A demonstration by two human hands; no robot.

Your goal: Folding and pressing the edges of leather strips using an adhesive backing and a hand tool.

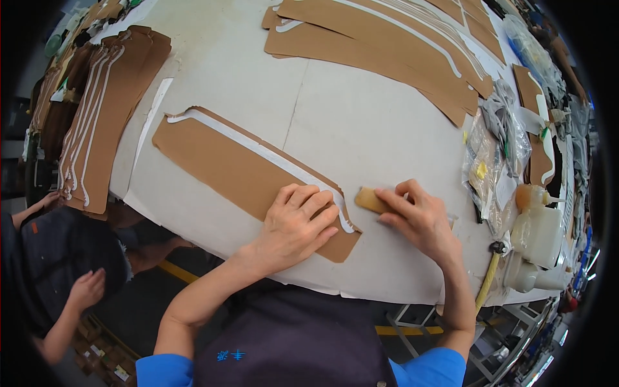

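A long brown panel [219,161] of leather-like or card-like sheet lies slantwise on the table in front of me, with a white strip [258,149] along its far edge. The strip curves down at the right end, where the brown edge is cut into small notches. My left hand [300,222] rests on the panel near that end, fingers lying over the strip and the panel. Just right of the panel, my right hand [416,219] grips a small flat tan block [369,200] between thumb and fingers, low over the table.
Stacked brown panels with white strips lie at the far side [361,51] and at the left [113,109]. Plastic bags [493,155], a whitish plastic bottle [538,226] and a yellow hose [488,280] sit along the right edge. Another person's hand [87,290] is at the lower left.
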